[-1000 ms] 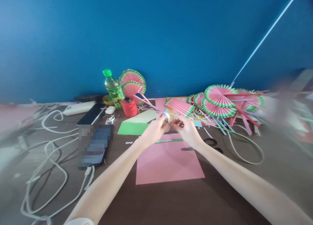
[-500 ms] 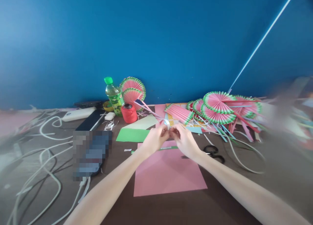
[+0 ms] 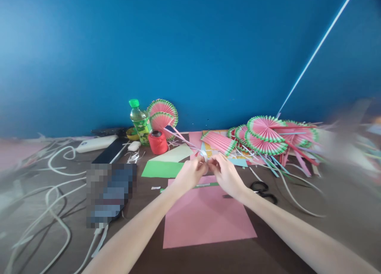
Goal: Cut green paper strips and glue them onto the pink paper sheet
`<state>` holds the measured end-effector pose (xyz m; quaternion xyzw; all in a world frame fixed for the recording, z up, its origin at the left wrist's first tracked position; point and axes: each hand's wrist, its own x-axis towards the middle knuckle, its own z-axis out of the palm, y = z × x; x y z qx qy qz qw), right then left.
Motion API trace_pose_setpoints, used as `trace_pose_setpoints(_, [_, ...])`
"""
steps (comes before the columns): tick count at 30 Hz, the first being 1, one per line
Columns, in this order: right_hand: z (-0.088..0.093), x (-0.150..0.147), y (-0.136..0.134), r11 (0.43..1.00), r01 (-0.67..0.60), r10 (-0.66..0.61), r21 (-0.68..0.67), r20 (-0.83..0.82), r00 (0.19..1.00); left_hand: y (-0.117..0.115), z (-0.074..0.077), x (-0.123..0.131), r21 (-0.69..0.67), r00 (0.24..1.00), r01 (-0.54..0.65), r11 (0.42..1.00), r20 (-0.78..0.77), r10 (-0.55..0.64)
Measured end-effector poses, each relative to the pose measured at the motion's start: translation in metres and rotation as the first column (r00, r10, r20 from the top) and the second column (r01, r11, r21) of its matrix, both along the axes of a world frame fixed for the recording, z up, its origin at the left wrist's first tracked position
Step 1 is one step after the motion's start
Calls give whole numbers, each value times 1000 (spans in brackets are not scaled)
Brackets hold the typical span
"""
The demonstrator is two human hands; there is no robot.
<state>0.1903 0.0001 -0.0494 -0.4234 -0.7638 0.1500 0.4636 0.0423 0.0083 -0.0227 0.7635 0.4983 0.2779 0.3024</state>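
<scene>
My left hand (image 3: 193, 170) is closed around a narrow whitish ring, by its look a roll of tape (image 3: 203, 154), which stands up above the fingers. Right beside it, my right hand (image 3: 224, 170) pinches with thumb and forefinger close to the roll; whatever is between those fingertips is too small to make out. Below both hands lies a pink sheet of paper (image 3: 205, 222), with a thin green strip (image 3: 212, 184) across its far edge bearing a whitish piece. Black-handled scissors (image 3: 263, 190) rest by my right wrist, their blades partly under it.
Green paper (image 3: 162, 169), a red thread spool (image 3: 157, 143) and a green-capped bottle (image 3: 139, 123) sit left of the hands. Pleated pink-and-green paper fans (image 3: 264, 133) pile up at the back right. White cables (image 3: 59, 218) and a blurred-out device (image 3: 111, 194) occupy the left.
The whole view has shifted slightly, so things on the table appear a little lower. Both hands keep nearly the same pose at the roll of tape.
</scene>
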Motion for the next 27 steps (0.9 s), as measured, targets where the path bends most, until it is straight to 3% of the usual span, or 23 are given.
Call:
trace_pose_setpoints(6, [-2,-1,-1,1000,3,-4,28,33,999,0,0,-1,-16,1000,2,1000,-23,-2])
trace_pose_setpoints(13, [-14,-2,-1,995,-19,15,99,35,999,-1,-14,3,-14,992,-20,1000,124,22])
trace_pose_setpoints(20, [-22,-1,-1,991,-26,23,131,23,999,-4,-18,5,-10,979,-4,1000,202,5])
trace_pose_setpoints(27, [-27,-1,-2,992,87,-77,86,-119,990,-4,-20,6,15,982,-13,1000,189,10])
